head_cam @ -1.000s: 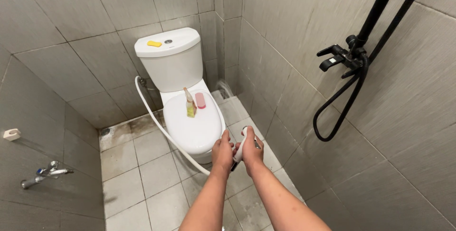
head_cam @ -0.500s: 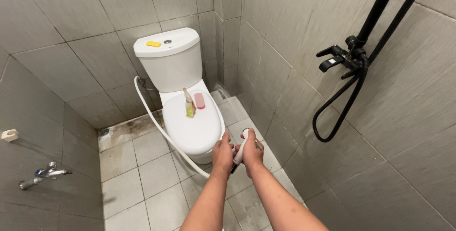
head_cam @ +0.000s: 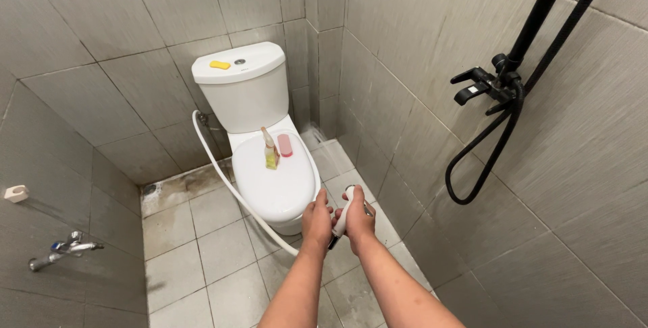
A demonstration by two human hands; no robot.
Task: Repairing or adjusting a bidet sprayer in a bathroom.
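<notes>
Together, left hand [head_cam: 316, 219] and right hand [head_cam: 359, 216] curl around the white bidet sprayer [head_cam: 344, 212], steadying it near the toilet [head_cam: 277, 186].

Glossy white ceramic toilet [head_cam: 260, 92] with a smooth closed lid. Smooth white plastic bidet sprayer [head_cam: 344, 214] on a white, smooth-looking hose [head_cam: 233, 189]. Matt grey wall tiles [head_cam: 405, 44], faintly streaked. Grey floor tiles [head_cam: 202, 247], dull, stained near the corner. Matt black shower valve [head_cam: 486, 85] with black rubbery hose. Shiny metal wall tap [head_cam: 61, 250].
</notes>
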